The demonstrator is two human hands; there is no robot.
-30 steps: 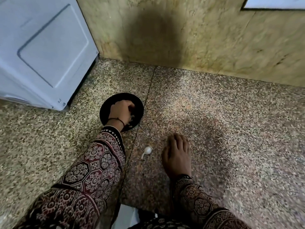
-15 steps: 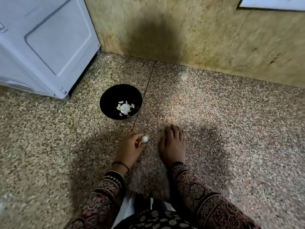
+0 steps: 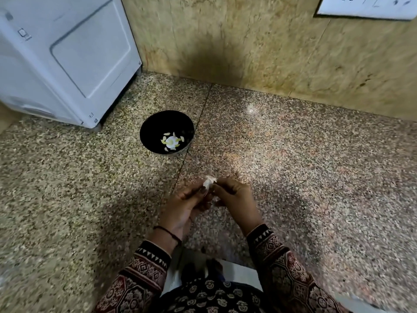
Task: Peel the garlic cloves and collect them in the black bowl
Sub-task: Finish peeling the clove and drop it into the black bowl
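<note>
A black bowl (image 3: 153,127) stands on the speckled floor, with several pale peeled garlic cloves (image 3: 172,141) at its bottom. Nearer to me, both hands meet above the floor around a small white garlic piece (image 3: 208,181) with papery skin. My left hand (image 3: 187,206) holds it from below with curled fingers. My right hand (image 3: 234,199) pinches its top with thumb and fingertips. The hands are well apart from the bowl, below and to its right.
A white appliance (image 3: 67,57) stands at the back left, close to the bowl. A yellowish stone wall (image 3: 270,53) runs along the back, with a white switch plate (image 3: 365,7) at the top right. White paper (image 3: 243,274) lies by my lap.
My left hand left the bowl, picked the garlic off the floor and lifted it. My right hand rose from the floor and now pinches the garlic too.
</note>
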